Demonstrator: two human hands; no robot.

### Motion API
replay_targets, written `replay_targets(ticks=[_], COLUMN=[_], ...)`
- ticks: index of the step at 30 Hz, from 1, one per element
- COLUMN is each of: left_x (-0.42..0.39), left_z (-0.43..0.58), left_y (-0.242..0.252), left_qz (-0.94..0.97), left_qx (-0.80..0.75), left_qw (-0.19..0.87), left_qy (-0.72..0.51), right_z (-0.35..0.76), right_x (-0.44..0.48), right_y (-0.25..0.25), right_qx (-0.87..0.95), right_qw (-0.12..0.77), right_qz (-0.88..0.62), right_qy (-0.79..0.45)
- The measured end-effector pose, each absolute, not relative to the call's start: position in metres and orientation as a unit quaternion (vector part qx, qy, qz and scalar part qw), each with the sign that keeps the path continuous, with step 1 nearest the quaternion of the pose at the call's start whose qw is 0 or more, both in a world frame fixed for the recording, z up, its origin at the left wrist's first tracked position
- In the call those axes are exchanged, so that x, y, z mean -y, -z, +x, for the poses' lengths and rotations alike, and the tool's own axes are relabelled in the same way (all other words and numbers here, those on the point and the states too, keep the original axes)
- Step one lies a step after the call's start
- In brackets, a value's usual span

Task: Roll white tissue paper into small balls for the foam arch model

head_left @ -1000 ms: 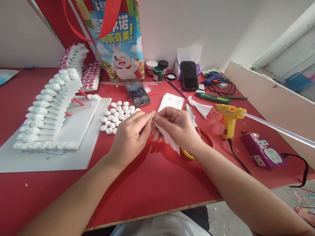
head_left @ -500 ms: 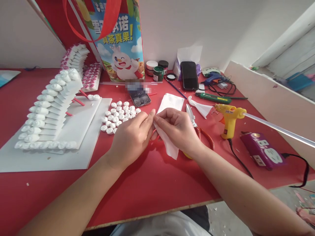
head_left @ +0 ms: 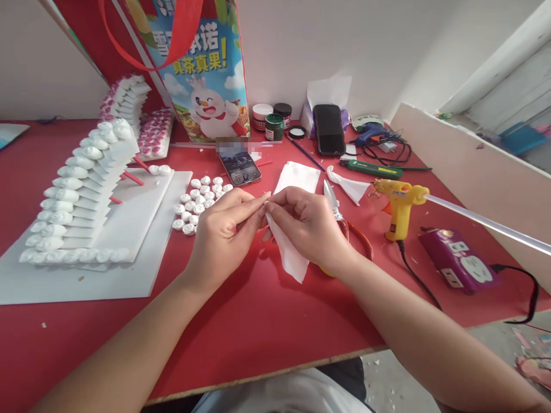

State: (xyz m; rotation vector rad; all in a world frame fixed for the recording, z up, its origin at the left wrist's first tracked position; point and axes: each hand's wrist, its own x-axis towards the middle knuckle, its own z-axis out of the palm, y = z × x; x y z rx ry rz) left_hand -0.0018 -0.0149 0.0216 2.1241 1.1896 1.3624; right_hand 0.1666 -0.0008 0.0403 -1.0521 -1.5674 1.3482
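While the two bare hands met over the middle of the worktop, I saw a white strip held at their joined fingertips. The left hand was narrowed, its thumb and index finger closed on the strip's far end; the right hand pinched the same end from the other side, thumb against curled fingers. The part between the tips was largely hidden, so I could not tell its shape. The strip's loose end hung toward the near side, below the right hand.

Just left of the left hand lay a cluster of small white rosettes, partly covered by it. Farther left, a stepped white structure edged with similar rosettes stood on a white board, with red sticks beside its inner side. Beyond the hands lay a folded white sheet and, to its left, a lit phone. Scissors with red and yellow handles lay beside the right hand, partly behind it. On the right, I noted a yellow glue gun bearing a clear stick, and a purple power socket block nearer the edge. At the far side stood paint jars, a dark phone and a printed bag.
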Motion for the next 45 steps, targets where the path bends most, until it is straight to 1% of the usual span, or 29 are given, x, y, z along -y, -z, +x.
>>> replay_targets(ticks=[3,5,7,10,13,18,25,30,34,41,45], left_x=[0.016,0.017,0.017,0.018,0.017,0.017,0.016,0.014,0.014,0.014,0.015], left_z=[0.000,0.001,0.002,0.001,0.000,-0.001,-0.001,-0.003,-0.004,-0.004,-0.001], left_y=[-0.020,-0.022,-0.024,-0.027,-0.028,-0.027,-0.027,-0.024,-0.023,-0.022,-0.022], left_qz=[0.755,0.752,0.740,0.720,0.714,0.711,0.707,0.708,0.714,0.699,0.696], left_qx=[-0.432,-0.447,-0.467,-0.490,-0.487,-0.482,-0.464,-0.454,-0.448,-0.458,-0.469], left_qw=[0.114,0.095,0.094,0.101,0.117,0.159,0.190,0.190,0.187,0.208,0.203], left_qy=[-0.480,-0.476,-0.474,-0.481,-0.489,-0.487,-0.499,-0.507,-0.504,-0.508,-0.504], right_z=[0.165,0.165,0.165,0.166,0.167,0.168,0.169,0.170,0.170,0.169,0.164], right_x=[0.001,-0.001,-0.003,-0.008,-0.012,-0.013,-0.015,-0.016,-0.016,-0.015,-0.010], right_y=[-0.043,-0.046,-0.048,-0.049,-0.049,-0.047,-0.044,-0.045,-0.044,-0.039,-0.036], right_qx=[0.583,0.546,0.492,0.387,0.330,0.318,0.304,0.262,0.260,0.318,0.420], right_qw=[0.405,0.411,0.407,0.374,0.356,0.353,0.362,0.345,0.348,0.383,0.426], right_qz=[-0.423,-0.414,-0.393,-0.369,-0.378,-0.395,-0.391,-0.365,-0.372,-0.387,-0.410], right_qy=[-0.563,-0.601,-0.662,-0.757,-0.788,-0.786,-0.790,-0.824,-0.820,-0.776,-0.688])
